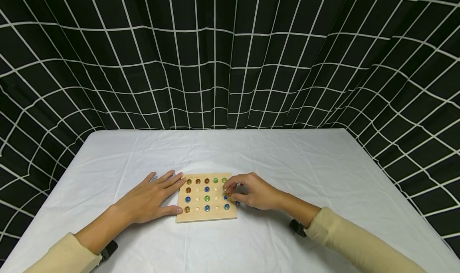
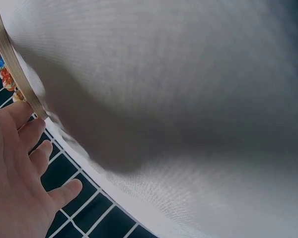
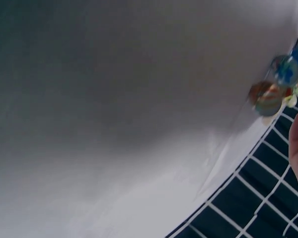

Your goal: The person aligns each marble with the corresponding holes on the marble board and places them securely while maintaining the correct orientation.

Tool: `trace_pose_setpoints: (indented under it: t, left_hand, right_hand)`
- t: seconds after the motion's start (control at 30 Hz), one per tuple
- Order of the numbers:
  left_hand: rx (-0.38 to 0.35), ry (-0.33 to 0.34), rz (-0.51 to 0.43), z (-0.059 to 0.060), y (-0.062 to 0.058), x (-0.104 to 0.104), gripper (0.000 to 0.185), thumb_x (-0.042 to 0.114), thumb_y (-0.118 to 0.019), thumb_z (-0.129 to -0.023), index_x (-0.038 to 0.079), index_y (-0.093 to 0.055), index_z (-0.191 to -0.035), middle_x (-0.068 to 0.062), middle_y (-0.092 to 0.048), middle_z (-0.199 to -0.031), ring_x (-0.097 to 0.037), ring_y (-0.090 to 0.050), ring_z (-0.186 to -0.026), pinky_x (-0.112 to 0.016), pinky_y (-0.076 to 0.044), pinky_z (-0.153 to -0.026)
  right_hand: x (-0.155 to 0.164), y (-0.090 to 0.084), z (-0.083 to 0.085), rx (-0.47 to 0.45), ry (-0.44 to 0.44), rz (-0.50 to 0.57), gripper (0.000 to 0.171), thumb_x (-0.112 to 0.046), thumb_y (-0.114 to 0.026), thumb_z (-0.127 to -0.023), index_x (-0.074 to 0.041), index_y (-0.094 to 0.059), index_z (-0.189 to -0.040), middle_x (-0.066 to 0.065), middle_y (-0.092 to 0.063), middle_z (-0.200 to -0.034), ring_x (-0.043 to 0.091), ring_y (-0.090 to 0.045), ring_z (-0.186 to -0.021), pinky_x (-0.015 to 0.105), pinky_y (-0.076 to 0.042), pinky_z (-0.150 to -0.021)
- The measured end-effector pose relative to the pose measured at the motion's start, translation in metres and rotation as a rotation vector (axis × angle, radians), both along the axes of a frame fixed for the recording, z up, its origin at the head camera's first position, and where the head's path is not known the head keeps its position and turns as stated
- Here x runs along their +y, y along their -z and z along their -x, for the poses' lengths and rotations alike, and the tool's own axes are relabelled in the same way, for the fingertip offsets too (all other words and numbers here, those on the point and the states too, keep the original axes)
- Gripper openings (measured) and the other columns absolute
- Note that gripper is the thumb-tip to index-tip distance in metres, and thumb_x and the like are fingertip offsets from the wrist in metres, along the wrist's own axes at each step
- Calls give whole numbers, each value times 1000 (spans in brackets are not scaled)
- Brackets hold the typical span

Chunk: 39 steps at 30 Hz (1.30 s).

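Left hand (image 1: pixel 152 197) flat, fingers straight, bracing wooden board (image 1: pixel 206 218); right hand (image 1: pixel 251 191) fingertips pinching an orange marble (image 1: pixel 229 194) at right edge; best lowered straight into a dimple, board kept pinned.

Both forearms reach toward twelve o'clock. The left hand (image 1: pixel 151 199) lies flat, fingers straight and spread toward two o'clock; the right hand (image 1: pixel 251 191) curls, fingertips (image 1: pixel 228 187) pinched toward nine o'clock.
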<state>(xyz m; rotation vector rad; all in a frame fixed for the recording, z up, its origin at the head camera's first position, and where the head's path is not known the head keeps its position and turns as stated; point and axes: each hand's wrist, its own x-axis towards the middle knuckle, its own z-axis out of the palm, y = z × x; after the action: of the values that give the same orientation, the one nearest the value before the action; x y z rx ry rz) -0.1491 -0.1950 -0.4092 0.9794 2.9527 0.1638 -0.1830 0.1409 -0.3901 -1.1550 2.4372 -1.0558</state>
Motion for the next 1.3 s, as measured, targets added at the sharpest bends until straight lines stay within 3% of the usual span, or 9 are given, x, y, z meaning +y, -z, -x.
trace_pose_setpoints:
  t: [0.5, 0.7, 1.0, 1.17, 1.3]
  left_hand:
    - [3, 5, 4, 1, -1, 0, 86, 75, -39, -92, 16, -38, -155, -5, -36, -159, -29, -30, -147, -66, -25, -112]
    - [5, 3, 6, 0, 0, 0, 87, 75, -39, -92, 16, -37, -155, -4, -36, -159, -29, -30, -147, -65, -25, -112]
    - [0, 2, -1, 1, -1, -1, 86, 75, -39, -92, 16, -38, -155, -4, -36, -159, -28, -30, -147, -65, -25, -112]
    - [1, 3, -5, 0, -1, 0, 86, 75, -40, -92, 16, -38, -155, -4, -36, -159, -29, -30, -147, -65, -25, -112]
    - [3, 1, 2, 0, -1, 0, 87, 76, -39, -92, 16, -38, -155, -4, -36, -159, -29, -30, -147, -65, -25, -112]
  right_hand:
    - [-22, 2, -8, 55, -50, -48, 22, -7, -75, -89, -12, -72, -110, -9, -71, -99, 8, -61, -87, 28, -52, -77]
    - [-27, 1, -9, 73, -67, -64, 21, -6, -75, -89, -13, -73, -109, -11, -70, -98, 4, -60, -88, 28, -52, -80]
    - [-31, 1, -11, 103, -69, -123, 20, -9, -74, -90, -16, -74, -108, -14, -70, -99, 2, -61, -94, 30, -44, -98]
    - [-30, -2, -10, 90, -78, -118, 21, -8, -74, -90, -15, -73, -109, -12, -71, -99, 3, -61, -93, 26, -48, -88]
    - [-24, -9, -7, 79, -66, -80, 24, -8, -76, -88, -11, -71, -112, -8, -73, -100, 10, -62, -91, 31, -52, -80]
